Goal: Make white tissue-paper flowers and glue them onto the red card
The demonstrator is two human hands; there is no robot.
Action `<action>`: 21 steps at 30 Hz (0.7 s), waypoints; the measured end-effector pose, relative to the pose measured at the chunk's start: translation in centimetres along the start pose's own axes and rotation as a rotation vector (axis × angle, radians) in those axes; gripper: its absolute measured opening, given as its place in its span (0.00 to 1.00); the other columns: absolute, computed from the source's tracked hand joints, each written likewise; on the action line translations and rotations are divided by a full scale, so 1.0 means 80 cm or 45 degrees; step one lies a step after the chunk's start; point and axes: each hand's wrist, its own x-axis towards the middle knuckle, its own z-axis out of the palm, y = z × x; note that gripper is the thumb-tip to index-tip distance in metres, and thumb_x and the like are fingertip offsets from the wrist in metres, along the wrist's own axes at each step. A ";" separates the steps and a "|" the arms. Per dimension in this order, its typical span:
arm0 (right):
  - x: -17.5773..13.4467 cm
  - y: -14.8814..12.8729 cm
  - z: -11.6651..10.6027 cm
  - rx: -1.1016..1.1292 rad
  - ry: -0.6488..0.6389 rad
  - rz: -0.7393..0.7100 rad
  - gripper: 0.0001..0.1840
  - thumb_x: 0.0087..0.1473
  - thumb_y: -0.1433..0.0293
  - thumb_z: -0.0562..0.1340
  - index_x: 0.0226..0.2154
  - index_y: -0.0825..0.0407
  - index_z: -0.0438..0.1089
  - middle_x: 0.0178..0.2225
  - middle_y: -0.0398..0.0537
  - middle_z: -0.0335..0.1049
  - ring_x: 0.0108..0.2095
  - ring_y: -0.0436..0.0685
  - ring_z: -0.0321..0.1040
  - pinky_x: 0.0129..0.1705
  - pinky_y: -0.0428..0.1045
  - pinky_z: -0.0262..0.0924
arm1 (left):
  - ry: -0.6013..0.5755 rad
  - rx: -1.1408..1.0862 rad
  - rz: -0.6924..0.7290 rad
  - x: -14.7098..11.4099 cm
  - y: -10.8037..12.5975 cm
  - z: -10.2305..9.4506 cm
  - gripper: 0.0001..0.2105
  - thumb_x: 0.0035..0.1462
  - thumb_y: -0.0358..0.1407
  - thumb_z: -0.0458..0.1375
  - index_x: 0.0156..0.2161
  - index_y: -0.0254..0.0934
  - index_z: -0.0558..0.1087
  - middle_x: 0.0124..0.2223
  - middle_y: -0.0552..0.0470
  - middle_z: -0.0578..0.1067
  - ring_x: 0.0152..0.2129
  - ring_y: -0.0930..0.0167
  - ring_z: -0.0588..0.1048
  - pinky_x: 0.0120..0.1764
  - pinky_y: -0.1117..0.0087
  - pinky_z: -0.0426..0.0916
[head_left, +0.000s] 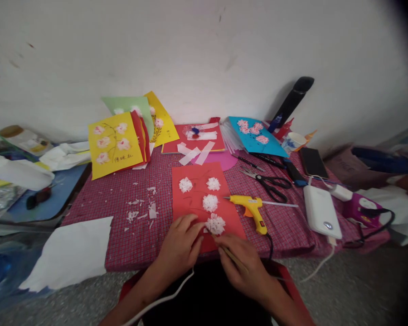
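Observation:
A red card (pixel 190 203) lies on the table before me, bearing several fluffy white paper flowers and faint dark branch lines. My left hand (pixel 182 240) rests over its lower left part, fingers stretched out, the index fingertip at the edge of the lowest flower (pixel 215 224). Between the fingers of my right hand (pixel 243 262) is a thin paintbrush (pixel 236 260) with a wooden handle. Its dark tip points at the bottom of that same flower, by a small white scrap. Just right of the card lies a yellow glue gun (pixel 250 207).
Black scissors (pixel 272 183), a white power bank (pixel 322 212) with cables and a phone (pixel 313 163) lie to the right. Yellow flower cards (pixel 114 145) and a blue one (pixel 258 136) stand at the back. Paper scraps (pixel 152 210) and a white sheet (pixel 75 249) are left.

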 end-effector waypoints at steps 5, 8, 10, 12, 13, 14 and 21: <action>-0.002 -0.001 0.000 -0.030 0.001 0.005 0.14 0.62 0.78 0.56 0.49 0.51 0.69 0.39 0.53 0.78 0.38 0.58 0.77 0.39 0.52 0.73 | 0.026 -0.039 0.000 0.001 0.002 0.000 0.11 0.63 0.30 0.56 0.49 0.38 0.74 0.54 0.42 0.72 0.51 0.60 0.71 0.54 0.53 0.70; -0.002 0.000 0.000 -0.023 -0.003 0.019 0.14 0.62 0.78 0.56 0.48 0.51 0.69 0.39 0.53 0.78 0.37 0.58 0.77 0.38 0.51 0.74 | 0.005 -0.065 0.013 0.001 0.003 0.000 0.10 0.63 0.30 0.55 0.49 0.38 0.74 0.54 0.42 0.72 0.50 0.60 0.71 0.54 0.53 0.69; -0.002 0.001 0.001 -0.020 0.004 0.021 0.14 0.62 0.77 0.56 0.48 0.51 0.70 0.39 0.53 0.78 0.37 0.58 0.77 0.38 0.51 0.74 | -0.024 -0.073 0.024 0.000 0.004 0.000 0.10 0.64 0.30 0.55 0.48 0.38 0.74 0.54 0.43 0.71 0.50 0.61 0.71 0.54 0.54 0.69; -0.002 0.002 0.001 -0.017 0.001 0.020 0.14 0.62 0.77 0.56 0.48 0.51 0.70 0.39 0.52 0.78 0.37 0.58 0.77 0.38 0.51 0.74 | -0.056 -0.071 0.026 0.000 0.005 0.000 0.10 0.64 0.30 0.55 0.48 0.38 0.74 0.55 0.43 0.71 0.51 0.61 0.70 0.54 0.54 0.69; -0.003 0.002 0.001 -0.018 -0.001 0.020 0.14 0.62 0.77 0.56 0.48 0.52 0.70 0.38 0.52 0.78 0.37 0.58 0.77 0.38 0.51 0.74 | -0.070 -0.067 0.023 0.000 0.006 -0.001 0.10 0.64 0.30 0.55 0.47 0.39 0.75 0.55 0.43 0.71 0.51 0.61 0.69 0.55 0.54 0.68; -0.003 0.002 0.001 -0.019 -0.001 0.018 0.14 0.62 0.77 0.56 0.48 0.51 0.69 0.38 0.52 0.78 0.37 0.58 0.77 0.38 0.52 0.74 | -0.075 -0.064 0.022 0.000 0.006 0.000 0.09 0.64 0.30 0.55 0.47 0.39 0.75 0.55 0.43 0.71 0.51 0.61 0.69 0.55 0.54 0.68; -0.002 -0.007 -0.008 0.024 0.144 -0.026 0.16 0.60 0.79 0.57 0.48 0.50 0.69 0.36 0.50 0.77 0.35 0.57 0.77 0.37 0.50 0.73 | 0.017 -0.024 -0.047 0.002 0.003 0.001 0.08 0.65 0.33 0.56 0.46 0.38 0.74 0.52 0.43 0.73 0.49 0.61 0.71 0.52 0.54 0.69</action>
